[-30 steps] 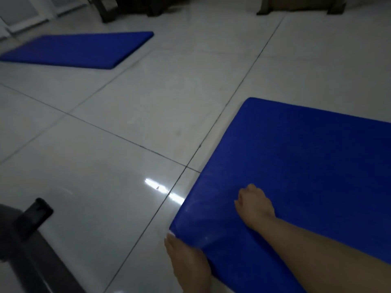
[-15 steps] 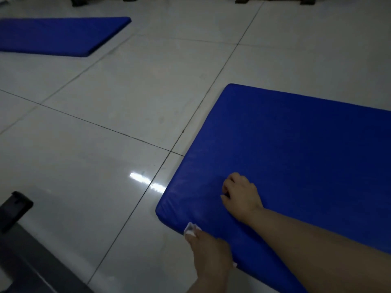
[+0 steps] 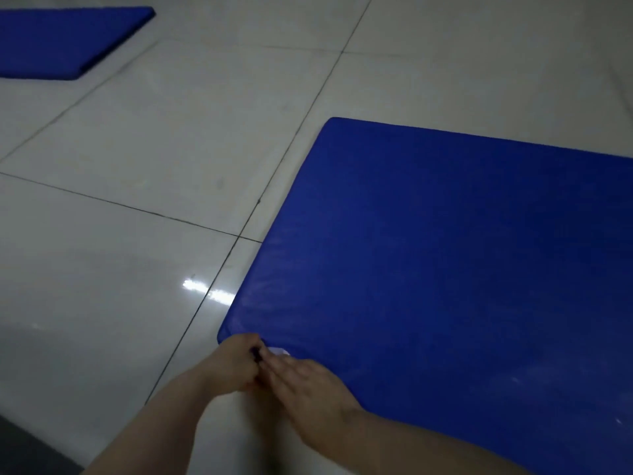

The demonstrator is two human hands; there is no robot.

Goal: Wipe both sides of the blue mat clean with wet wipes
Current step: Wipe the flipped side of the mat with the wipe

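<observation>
On the floor (image 3: 137, 200) the mat (image 3: 462, 269) lies flat, top up; underside likely unwiped. At its near corner the right hand (image 3: 308, 382) lies flat, fingers straight; the left hand (image 3: 236, 361) curls at the edge by a wipe (image 3: 279, 351), hold unclear.

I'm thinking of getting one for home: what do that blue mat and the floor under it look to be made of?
The near blue mat looks like foam padding in a smooth vinyl or faux-leather cover: thick rounded edges, faint sheen, slight wrinkles. I can't confirm the filling. The floor seems to be glazed pale tile: dark grout lines and a bright mirror-like light reflection.
</observation>
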